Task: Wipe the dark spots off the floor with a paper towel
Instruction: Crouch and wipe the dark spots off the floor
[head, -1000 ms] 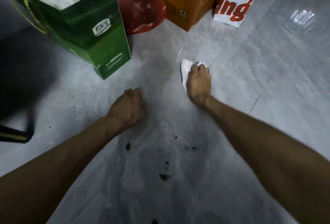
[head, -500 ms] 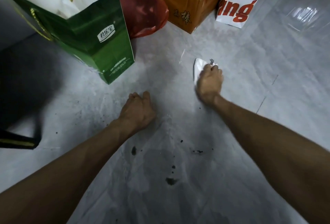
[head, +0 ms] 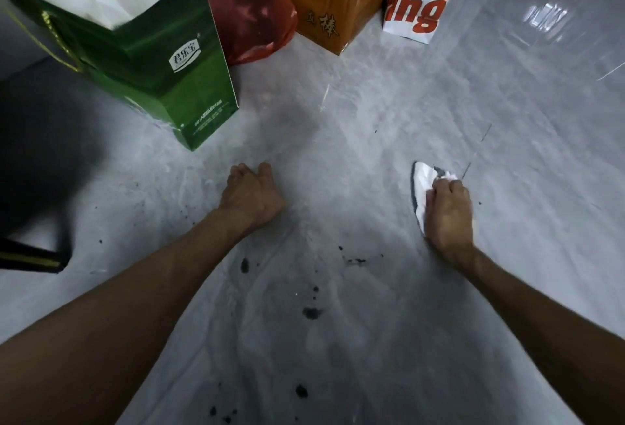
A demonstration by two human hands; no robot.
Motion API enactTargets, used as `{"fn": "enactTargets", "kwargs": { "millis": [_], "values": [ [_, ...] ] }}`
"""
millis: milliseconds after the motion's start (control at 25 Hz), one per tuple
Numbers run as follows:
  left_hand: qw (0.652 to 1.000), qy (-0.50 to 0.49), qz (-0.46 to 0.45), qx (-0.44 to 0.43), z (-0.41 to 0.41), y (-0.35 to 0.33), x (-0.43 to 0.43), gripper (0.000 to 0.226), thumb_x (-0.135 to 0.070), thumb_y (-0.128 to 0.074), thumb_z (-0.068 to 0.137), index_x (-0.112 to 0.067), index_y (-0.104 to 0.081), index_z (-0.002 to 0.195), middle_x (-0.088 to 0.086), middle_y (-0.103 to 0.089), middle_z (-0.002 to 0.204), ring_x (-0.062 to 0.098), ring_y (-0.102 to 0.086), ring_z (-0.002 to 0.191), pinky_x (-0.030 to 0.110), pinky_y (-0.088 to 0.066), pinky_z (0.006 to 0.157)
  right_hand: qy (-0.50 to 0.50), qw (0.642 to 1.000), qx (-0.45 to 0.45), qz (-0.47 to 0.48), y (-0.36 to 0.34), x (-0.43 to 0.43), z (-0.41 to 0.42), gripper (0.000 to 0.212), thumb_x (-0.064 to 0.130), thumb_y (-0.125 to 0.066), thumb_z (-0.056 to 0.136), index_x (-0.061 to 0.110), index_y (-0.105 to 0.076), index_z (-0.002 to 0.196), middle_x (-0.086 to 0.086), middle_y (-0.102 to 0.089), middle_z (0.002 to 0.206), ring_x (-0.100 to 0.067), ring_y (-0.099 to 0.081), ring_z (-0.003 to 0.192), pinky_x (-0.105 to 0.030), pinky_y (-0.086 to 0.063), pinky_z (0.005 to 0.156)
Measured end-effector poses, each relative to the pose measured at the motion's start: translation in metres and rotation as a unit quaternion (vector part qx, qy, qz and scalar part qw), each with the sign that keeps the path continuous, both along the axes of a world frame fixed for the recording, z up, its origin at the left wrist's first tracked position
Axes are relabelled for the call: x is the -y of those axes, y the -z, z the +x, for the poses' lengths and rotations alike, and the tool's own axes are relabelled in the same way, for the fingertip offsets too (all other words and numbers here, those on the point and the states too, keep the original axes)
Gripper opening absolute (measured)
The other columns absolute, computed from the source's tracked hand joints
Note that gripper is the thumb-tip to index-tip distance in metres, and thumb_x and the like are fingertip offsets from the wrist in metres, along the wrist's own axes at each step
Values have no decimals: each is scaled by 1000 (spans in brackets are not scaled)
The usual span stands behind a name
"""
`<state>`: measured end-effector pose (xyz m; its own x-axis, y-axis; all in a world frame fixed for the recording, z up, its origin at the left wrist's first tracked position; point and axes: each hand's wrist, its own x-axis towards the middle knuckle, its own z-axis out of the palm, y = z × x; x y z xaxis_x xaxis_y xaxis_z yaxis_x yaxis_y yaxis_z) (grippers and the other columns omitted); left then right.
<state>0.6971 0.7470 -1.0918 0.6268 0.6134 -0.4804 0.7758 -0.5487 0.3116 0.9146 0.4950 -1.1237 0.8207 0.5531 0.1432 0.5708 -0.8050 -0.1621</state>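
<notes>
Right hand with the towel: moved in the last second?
Yes. The right hand, holding the paper towel, has slid right and back toward the person, away from the orange box.

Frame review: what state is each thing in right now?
paper towel: crumpled, smudged grey, on the floor under the right hand
right hand: grips the paper towel
left hand: fingers curled, braced on floor, holds nothing
dark spots: unwiped, between the forearms
green bag: upright, open top
</notes>
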Motion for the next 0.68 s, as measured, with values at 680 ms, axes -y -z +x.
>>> {"fn": "enactTargets", "kwargs": {
  "millis": [680],
  "values": [
    [989,127,41,63,44,4,71,50,-17,-46,91,9,-34,131,29,-35,139,40,-34,129,41,-29,111,-52,998,-9,-31,16,151,-36,24,13,-50,95,0,-53,116,-21,-55,117,-38,-52,99,-47,-44,87]
  ]
}}
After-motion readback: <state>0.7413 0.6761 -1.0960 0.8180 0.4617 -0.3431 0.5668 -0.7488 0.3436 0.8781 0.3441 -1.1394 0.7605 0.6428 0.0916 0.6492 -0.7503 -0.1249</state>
